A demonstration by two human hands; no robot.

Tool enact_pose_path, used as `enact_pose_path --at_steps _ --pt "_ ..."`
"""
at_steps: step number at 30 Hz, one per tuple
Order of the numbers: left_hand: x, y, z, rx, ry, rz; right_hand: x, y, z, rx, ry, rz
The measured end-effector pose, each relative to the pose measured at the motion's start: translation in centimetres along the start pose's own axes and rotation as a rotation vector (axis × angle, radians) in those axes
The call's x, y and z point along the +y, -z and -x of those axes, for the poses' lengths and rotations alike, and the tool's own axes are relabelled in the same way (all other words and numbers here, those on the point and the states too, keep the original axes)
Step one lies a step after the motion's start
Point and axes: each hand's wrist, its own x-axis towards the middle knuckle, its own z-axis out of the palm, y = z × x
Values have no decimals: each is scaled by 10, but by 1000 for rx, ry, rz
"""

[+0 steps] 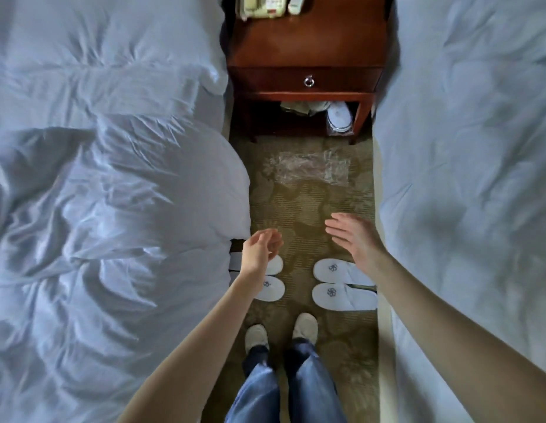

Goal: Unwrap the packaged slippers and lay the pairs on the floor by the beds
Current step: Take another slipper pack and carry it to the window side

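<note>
Two beds: left bed [97, 178], right bed [467, 178], carpet aisle between
Nightstand [305, 41] at aisle head, wrapped slippers [339, 119] on its shelf, probably still to do
Emptied wrapper [308, 169] dropped clear
Pair by left bed [273, 277], pair by right bed [341, 283], toes inward for stepping in
Left hand [261, 248] loosely curled, right hand [352, 236] spread, both holding nothing

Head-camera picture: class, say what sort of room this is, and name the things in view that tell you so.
Most likely a hotel twin room. Two beds in white linen, left bed and right bed, flank a wooden nightstand holding a corded phone. Matching white logo slippers lie on the patterned carpet.
</note>
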Motion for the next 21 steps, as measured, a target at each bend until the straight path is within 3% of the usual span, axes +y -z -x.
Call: enact_pose_path --at_steps 8,21 --pt "45 9 26 31 -10 -63 -53 3 37 30 18 4" --pt "135 1 -48 12 -126 -47 -123 7 -17 155 31 65"
